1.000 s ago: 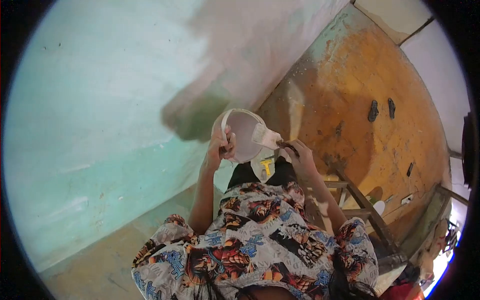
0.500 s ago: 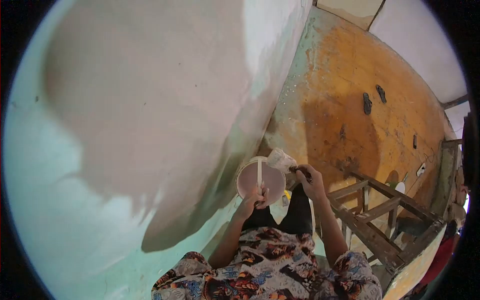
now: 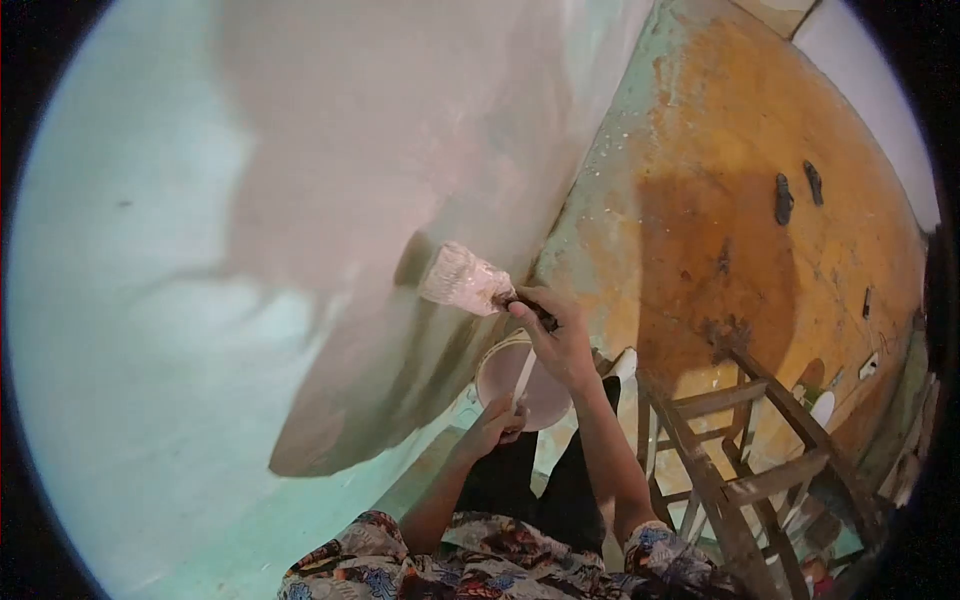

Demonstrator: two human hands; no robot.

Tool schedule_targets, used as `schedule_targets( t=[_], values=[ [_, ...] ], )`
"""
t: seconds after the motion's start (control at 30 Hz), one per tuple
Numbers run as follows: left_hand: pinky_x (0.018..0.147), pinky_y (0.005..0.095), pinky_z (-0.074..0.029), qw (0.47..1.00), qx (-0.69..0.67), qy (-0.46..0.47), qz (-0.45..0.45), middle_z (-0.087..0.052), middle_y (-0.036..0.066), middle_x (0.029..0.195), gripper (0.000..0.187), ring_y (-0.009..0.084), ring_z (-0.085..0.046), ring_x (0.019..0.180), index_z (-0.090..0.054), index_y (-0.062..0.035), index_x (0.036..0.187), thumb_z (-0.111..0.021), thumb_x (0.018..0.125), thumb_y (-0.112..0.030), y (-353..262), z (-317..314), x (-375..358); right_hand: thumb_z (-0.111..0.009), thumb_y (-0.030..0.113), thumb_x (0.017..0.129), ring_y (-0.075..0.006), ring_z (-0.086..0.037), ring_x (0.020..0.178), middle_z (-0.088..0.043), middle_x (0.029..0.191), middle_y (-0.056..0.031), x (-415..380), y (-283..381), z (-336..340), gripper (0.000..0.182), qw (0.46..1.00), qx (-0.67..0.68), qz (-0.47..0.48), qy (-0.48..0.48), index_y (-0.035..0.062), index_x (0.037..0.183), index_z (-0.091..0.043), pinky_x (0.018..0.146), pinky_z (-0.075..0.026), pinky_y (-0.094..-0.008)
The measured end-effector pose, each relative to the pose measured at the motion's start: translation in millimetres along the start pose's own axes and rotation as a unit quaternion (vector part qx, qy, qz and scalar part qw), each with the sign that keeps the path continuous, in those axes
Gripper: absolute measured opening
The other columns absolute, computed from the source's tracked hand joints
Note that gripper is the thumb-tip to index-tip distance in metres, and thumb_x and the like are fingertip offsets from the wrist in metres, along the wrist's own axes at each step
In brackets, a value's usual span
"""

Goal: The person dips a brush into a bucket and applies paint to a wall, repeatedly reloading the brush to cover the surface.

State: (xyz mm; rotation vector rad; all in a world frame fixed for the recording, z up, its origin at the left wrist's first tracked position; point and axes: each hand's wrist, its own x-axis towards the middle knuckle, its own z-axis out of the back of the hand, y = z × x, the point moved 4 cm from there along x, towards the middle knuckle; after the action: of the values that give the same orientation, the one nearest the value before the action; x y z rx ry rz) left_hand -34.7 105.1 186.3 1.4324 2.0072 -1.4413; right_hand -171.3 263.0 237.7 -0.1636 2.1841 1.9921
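Wall (image 3: 120, 330) at nine o'clock; right hand (image 3: 560, 335) grips white-coated brush (image 3: 478, 283) (bristles (image 3: 442, 274) toward ten); left hand (image 3: 490, 425) grasps handle (image 3: 523, 378) of bucket (image 3: 494, 382). Overloaded bristles could drip.

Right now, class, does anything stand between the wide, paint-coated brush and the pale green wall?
Nothing visible does. The wide, paint-coated brush, in the right hand, faces the pale green wall; contact between them is unclear. The round, whitish bucket appears lower in view, outside that path.
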Motion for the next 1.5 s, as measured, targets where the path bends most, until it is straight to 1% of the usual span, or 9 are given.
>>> schedule_targets(
  t=[0.07, 0.17, 0.37, 0.53, 0.63, 0.87, 1.13, 1.43, 1.5],
  values=[
    [0.043, 0.0201, -0.026, 1.0, -0.003, -0.024, 0.015, -0.037, -0.002, 0.071, 0.019, 0.0051, -0.032, 0.053, -0.041, -0.006, 0.104, -0.047, 0.086, -0.009, -2, -7, 1, -0.062, 0.015, 0.086, -0.0105, -0.055, 0.071, -0.063, 0.078, -0.0076, 7, 13, -4, 0.023, 1.0, 0.002, 0.018, 0.021, -0.0036, 0.1, -0.063, 0.064, -0.044, -0.0247],
    [0.044, 0.0196, -0.028, 0.997, -0.007, -0.065, 0.03, -0.037, -0.003, 0.072, 0.022, 0.0049, -0.033, 0.054, -0.04, -0.0056, 0.105, -0.049, 0.086, -0.009, -18, -9, 19, -0.064, 0.014, 0.083, -0.0229, -0.06, 0.064, -0.063, 0.079, -0.0133, 30, 14, -8, 0.02, 0.997, 0.012, 0.067, 0.026, -0.0015, 0.096, -0.063, 0.062, -0.046, -0.0282],
    [0.046, 0.0182, -0.028, 0.998, 0.003, -0.04, 0.044, -0.036, -0.003, 0.072, 0.017, 0.0042, -0.032, 0.055, -0.039, -0.0065, 0.097, -0.05, 0.085, -0.011, -6, 11, 46, -0.065, 0.015, 0.083, -0.0222, -0.057, 0.06, -0.059, 0.074, -0.0117, 54, -8, -19, 0.022, 0.992, 0.029, 0.114, 0.055, -0.0005, 0.097, -0.062, 0.058, -0.045, -0.0296],
    [0.046, 0.0182, -0.028, 0.998, 0.02, -0.043, 0.041, -0.036, -0.003, 0.072, 0.015, 0.0043, -0.032, 0.055, -0.036, -0.009, 0.084, -0.051, 0.083, -0.013, 22, 11, 63, -0.066, 0.017, 0.082, -0.0209, -0.052, 0.055, -0.056, 0.072, -0.0108, 45, -25, -17, 0.023, 0.992, 0.023, 0.107, 0.055, -0.0002, 0.097, -0.063, 0.053, -0.042, -0.0303],
    [0.046, 0.0186, -0.028, 0.997, 0.047, -0.044, 0.042, -0.036, -0.003, 0.072, 0.015, 0.0045, -0.031, 0.055, -0.037, -0.0085, 0.085, -0.051, 0.083, -0.012, 25, 11, 64, -0.067, 0.016, 0.081, -0.0199, -0.05, 0.053, -0.055, 0.07, -0.0101, 44, -23, -17, 0.023, 0.993, -0.004, 0.098, 0.063, -0.0004, 0.096, -0.064, 0.051, -0.041, -0.0303],
    [0.047, 0.0174, -0.029, 0.999, -0.016, -0.021, 0.047, -0.038, -0.003, 0.076, 0.016, 0.0032, -0.033, 0.057, -0.038, -0.0064, 0.095, -0.049, 0.084, -0.009, 24, 29, 53, -0.068, 0.012, 0.079, -0.0208, -0.05, 0.051, -0.054, 0.066, -0.0099, 49, -35, -36, 0.02, 0.992, -0.05, 0.102, 0.045, -0.0006, 0.094, -0.065, 0.049, -0.041, -0.0313],
    [0.047, 0.0169, -0.03, 0.995, -0.068, -0.024, 0.062, -0.039, -0.003, 0.078, 0.036, 0.0032, -0.034, 0.059, -0.037, -0.006, 0.119, -0.047, 0.085, -0.005, 49, 41, 40, -0.068, 0.012, 0.078, -0.0215, -0.052, 0.05, -0.056, 0.068, -0.0103, 44, -65, -48, 0.02, 0.993, -0.08, 0.079, 0.037, -0.0006, 0.094, -0.065, 0.05, -0.042, -0.0315],
    [0.045, 0.0175, -0.029, 0.997, -0.046, -0.009, 0.06, -0.037, -0.002, 0.074, 0.035, 0.0042, -0.032, 0.054, -0.038, -0.0058, 0.116, -0.046, 0.082, -0.006, 57, 43, 54, -0.067, 0.016, 0.079, -0.0264, -0.056, 0.054, -0.058, 0.069, -0.0104, 45, -138, -37, 0.018, 0.992, -0.116, 0.04, 0.021, 0.003, 0.092, -0.067, 0.051, -0.044, -0.0341],
    [0.045, 0.0177, -0.029, 0.998, -0.033, -0.006, 0.051, -0.037, -0.002, 0.072, 0.034, 0.0044, -0.032, 0.052, -0.038, -0.0056, 0.114, -0.046, 0.081, -0.007, 62, 39, 27, -0.066, 0.013, 0.08, -0.0249, -0.054, 0.053, -0.057, 0.068, -0.0115, 24, -131, -49, 0.018, 0.991, -0.124, 0.035, 0.027, 0.0006, 0.093, -0.066, 0.051, -0.042, -0.0331]
  ],
)
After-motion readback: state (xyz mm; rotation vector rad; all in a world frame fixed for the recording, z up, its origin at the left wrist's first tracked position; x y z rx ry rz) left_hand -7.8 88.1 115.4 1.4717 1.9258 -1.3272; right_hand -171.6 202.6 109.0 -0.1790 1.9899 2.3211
